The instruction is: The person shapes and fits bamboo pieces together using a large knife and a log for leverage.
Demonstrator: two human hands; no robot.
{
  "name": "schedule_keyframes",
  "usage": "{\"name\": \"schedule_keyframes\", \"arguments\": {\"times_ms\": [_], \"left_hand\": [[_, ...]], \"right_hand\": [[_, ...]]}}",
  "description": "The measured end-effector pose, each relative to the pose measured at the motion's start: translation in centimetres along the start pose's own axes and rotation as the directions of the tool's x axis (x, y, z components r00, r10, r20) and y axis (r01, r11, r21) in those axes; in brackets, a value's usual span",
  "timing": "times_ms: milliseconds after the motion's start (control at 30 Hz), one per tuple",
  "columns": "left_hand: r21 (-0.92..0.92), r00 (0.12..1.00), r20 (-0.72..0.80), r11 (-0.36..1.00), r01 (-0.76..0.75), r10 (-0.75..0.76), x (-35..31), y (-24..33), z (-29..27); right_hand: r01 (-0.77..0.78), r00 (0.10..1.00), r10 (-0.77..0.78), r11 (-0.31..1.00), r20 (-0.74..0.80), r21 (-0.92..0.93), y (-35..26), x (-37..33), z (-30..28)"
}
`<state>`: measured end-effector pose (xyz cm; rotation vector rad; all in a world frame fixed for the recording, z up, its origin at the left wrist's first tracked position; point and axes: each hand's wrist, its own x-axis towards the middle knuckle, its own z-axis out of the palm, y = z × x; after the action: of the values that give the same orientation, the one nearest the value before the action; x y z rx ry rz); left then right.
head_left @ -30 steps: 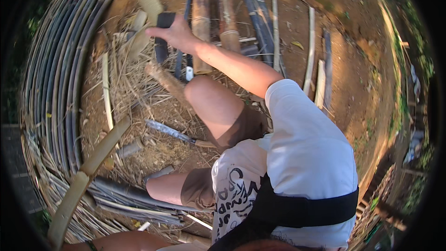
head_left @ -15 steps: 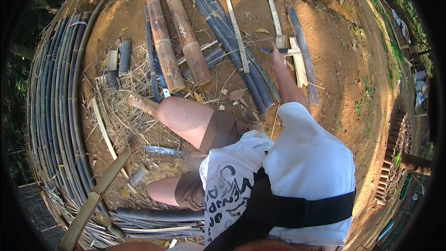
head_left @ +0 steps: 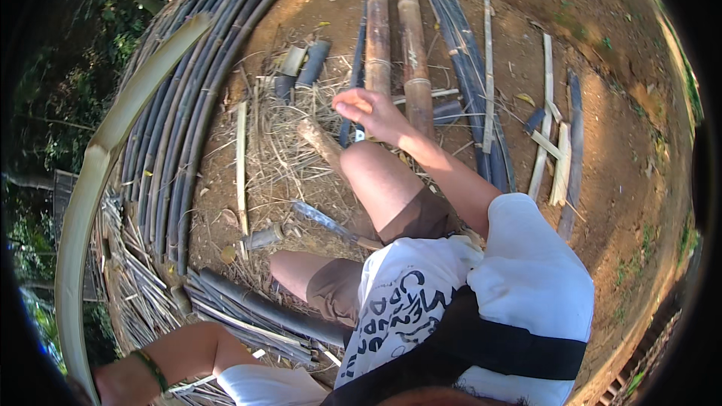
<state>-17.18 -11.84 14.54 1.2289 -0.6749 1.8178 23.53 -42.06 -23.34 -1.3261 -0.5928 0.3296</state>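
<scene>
Strip: as its lower end is grasped by the left hand [head_left: 124, 382], the long split bamboo strip [head_left: 113, 131] is held aloft, bowed along the left side of the frame, with its free end at upper left.
Left fingers: closed around the strip at lower left, though single fingers cannot be told apart in the dark rim; a band [head_left: 150, 371] is worn on the wrist.
Right hand: the right hand [head_left: 368, 113] is held out at upper centre, above the knee [head_left: 376, 180]; its fingers are released and loosely bent.
Thick poles: two brown poles [head_left: 378, 37] are laid side by side at upper centre, their lower parts near the right hand.
Knife: a long blade is seen on the knife [head_left: 327, 224] at centre, its handle turned toward the shorts [head_left: 414, 218].
Log: the short log [head_left: 320, 141] is set between the knee and the straw [head_left: 282, 165].
Dark poles: a row of slender poles [head_left: 188, 128] is stacked at left, partly covered by the strip.
Slats: pale slats [head_left: 488, 68] and dark split lengths [head_left: 468, 68] are spread over the soil at upper right.
</scene>
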Motion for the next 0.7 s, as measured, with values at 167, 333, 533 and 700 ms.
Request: {"name": "schedule_keyframes", "arguments": {"times_ms": [167,333,533,700], "left_hand": [[-0.279,0.945,-0.327,0.957,-0.078,-0.018,-6.4,-5.6,5.7],[-0.290,0.802,-0.466,0.921,0.261,-0.374,-22.2,-12.3,16.4],[-0.067,0.553,-0.050,0.555,0.829,-0.832,-36.7,-15.2,21.0],[0.581,-0.069,0.549,0.321,0.748,-0.833,-51.9,-11.0,14.8]], "right_hand": [[-0.069,0.853,-0.106,0.948,0.511,0.312,-6.3,-0.4,9.9],[0.122,0.966,-0.253,0.605,0.045,0.787,-10.7,1.0,14.6],[0.421,0.865,-0.010,0.559,-0.501,0.715,-9.6,3.6,1.6],[0.300,0.630,-0.033,0.932,-0.776,0.204,-12.3,4.4,-20.2]]}}
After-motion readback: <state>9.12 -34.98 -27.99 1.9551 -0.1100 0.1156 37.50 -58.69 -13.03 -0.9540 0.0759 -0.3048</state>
